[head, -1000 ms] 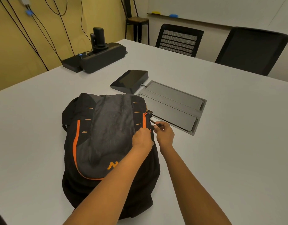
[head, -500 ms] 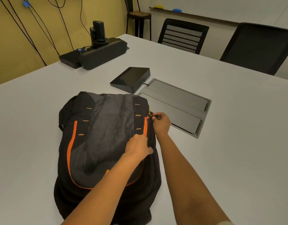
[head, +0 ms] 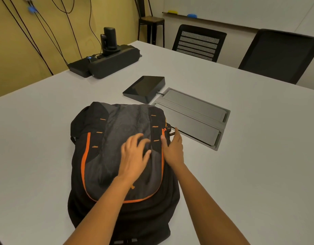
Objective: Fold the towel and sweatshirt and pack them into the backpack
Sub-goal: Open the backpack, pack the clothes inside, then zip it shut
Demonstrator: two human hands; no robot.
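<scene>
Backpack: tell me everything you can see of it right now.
The backpack lies front-up on the white table, top end away from the camera. Black fabric, grey front panel, orange zipper trim and small orange stitches. It bulges and no opening shows. The left hand rests on the grey panel, fingers spread; the right hand touches its right edge by a dark zipper pull.

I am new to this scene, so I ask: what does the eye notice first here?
A black and grey backpack with orange trim lies flat on the white table. The left hand rests spread on its front, and the right hand touches its right edge by the zipper.
</scene>
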